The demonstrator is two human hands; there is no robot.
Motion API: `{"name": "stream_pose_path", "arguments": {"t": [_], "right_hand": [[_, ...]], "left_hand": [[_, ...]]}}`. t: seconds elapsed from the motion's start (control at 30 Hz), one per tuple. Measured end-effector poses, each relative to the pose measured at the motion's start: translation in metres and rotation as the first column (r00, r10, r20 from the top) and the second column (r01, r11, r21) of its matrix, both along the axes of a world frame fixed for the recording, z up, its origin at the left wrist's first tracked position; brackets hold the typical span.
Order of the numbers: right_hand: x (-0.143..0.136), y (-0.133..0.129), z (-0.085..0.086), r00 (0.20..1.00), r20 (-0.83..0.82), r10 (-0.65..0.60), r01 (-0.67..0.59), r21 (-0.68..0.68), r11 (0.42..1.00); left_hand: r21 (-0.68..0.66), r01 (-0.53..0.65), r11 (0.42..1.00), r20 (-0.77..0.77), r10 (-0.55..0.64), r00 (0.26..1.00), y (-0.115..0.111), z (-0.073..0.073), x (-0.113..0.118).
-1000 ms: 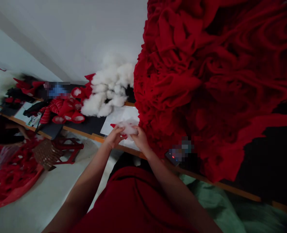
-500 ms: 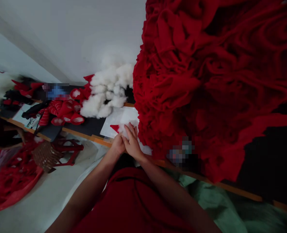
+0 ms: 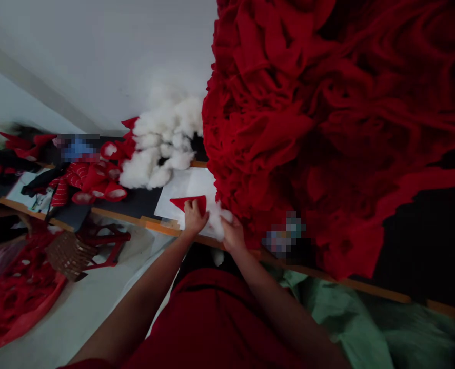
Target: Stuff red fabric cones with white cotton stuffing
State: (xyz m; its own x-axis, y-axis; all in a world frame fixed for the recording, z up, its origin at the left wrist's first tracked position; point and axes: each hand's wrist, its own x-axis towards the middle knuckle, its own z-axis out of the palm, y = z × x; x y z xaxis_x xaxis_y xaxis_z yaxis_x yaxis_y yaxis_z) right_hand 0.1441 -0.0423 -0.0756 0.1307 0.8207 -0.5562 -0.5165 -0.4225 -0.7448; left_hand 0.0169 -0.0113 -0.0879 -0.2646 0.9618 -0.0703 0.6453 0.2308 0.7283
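Observation:
My left hand (image 3: 195, 218) is closed on a small pointed red felt hat (image 3: 180, 202), its tip toward the left and its wide end toward my other hand. My right hand (image 3: 233, 233) grips a tuft of white stuffing (image 3: 216, 219) beside the wide end. Whether any stuffing is inside the hat, I cannot tell. Both hands are just above a white sheet (image 3: 169, 190) on the dark table.
A large heap of red fabric pieces (image 3: 258, 128) rises at the right. White stuffing (image 3: 161, 143) is piled behind the sheet. Red stuffed pieces (image 3: 104, 187) lie to the left. A stool (image 3: 107, 241) and a red bag of pieces (image 3: 23, 287) stand on the floor.
My hands were together over the stuffing; now they are apart. The left holds the hat, which shows more fully, and the right has moved rightward with the white tuft. The view has shifted slightly.

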Motion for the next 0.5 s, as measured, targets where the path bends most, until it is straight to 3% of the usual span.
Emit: {"name": "stream_pose_path", "arguments": {"t": [0.13, 0.27, 0.5], "right_hand": [[0.003, -0.004, -0.002, 0.993, -0.095, -0.068, 0.062, -0.065, 0.996], [0.006, -0.002, -0.004, 0.975, -0.212, -0.071, 0.039, -0.150, 0.988], [-0.006, 0.012, -0.002, 0.973, -0.232, -0.006, -0.037, -0.180, 0.983]], "left_hand": [[-0.027, 0.067, 0.997, 0.009, -0.067, 0.998, 0.002, -0.014, -0.005], [-0.028, 0.054, 0.998, 0.062, -0.052, 0.997, 0.000, -0.011, -0.017], [-0.045, -0.071, 0.996, 0.152, 0.077, 0.985, 0.001, -0.006, -0.025]]}}
